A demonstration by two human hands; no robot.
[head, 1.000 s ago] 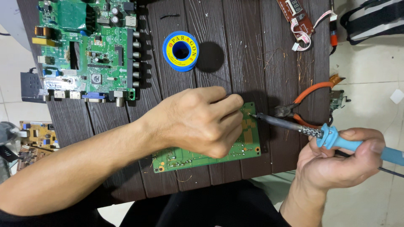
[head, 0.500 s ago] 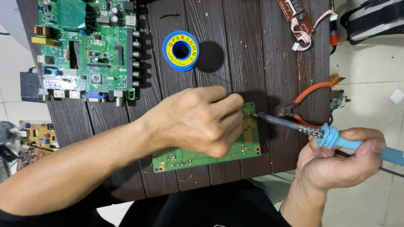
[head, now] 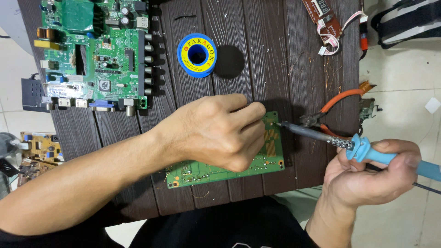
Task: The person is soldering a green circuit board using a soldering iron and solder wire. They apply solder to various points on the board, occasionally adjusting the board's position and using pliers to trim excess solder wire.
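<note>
A dark brown table (head: 275,55) made of wooden planks carries everything. A big green circuit board (head: 92,50) lies at its far left corner. A blue and yellow spool of solder wire (head: 197,55) sits near the middle. A small green circuit board (head: 271,151) lies at the near edge. Orange-handled pliers (head: 330,110) rest on the right side, and a small brown board with white wires (head: 324,16) lies at the far right corner.

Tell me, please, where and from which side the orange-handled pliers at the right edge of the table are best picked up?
Judging from the view, take the orange-handled pliers by the curved handles, coming from the table's right edge: the handles point that way and lie bare, while the head sits by the soldering iron held in the right hand.
</note>
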